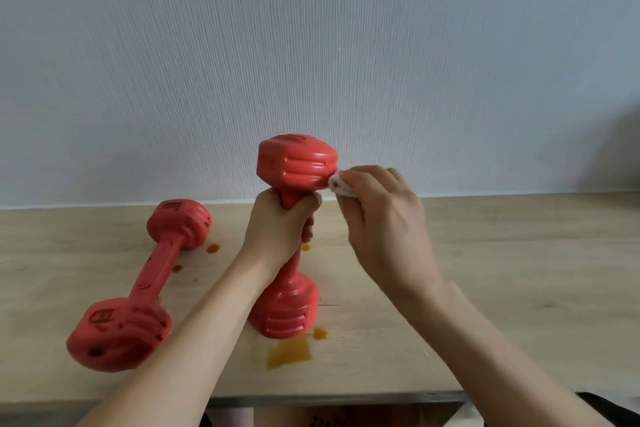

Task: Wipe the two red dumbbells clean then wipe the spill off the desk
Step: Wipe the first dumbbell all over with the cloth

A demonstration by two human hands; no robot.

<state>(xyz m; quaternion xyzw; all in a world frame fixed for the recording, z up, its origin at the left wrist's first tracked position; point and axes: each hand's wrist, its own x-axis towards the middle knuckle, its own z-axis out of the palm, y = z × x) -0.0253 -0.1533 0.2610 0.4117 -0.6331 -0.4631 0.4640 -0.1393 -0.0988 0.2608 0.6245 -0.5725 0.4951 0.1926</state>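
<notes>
One red dumbbell (pixel 294 163) stands upright on the wooden desk (pixel 502 270), its lower head on the desktop. My left hand (pixel 277 229) grips its handle just below the top head. My right hand (pixel 384 218) holds a small white cloth (pixel 337 184) and presses it against the right side of the top head. The second red dumbbell (pixel 149 281) lies flat on the desk to the left, untouched, with dark specks on its near head. An orange spill (pixel 289 354) sits on the desk just in front of the upright dumbbell.
Smaller orange drops (pixel 213 248) lie by the lying dumbbell's far head and near the upright one. A pale textured wall (pixel 311 45) rises behind the desk. The desk's front edge (pixel 311 399) runs along the bottom.
</notes>
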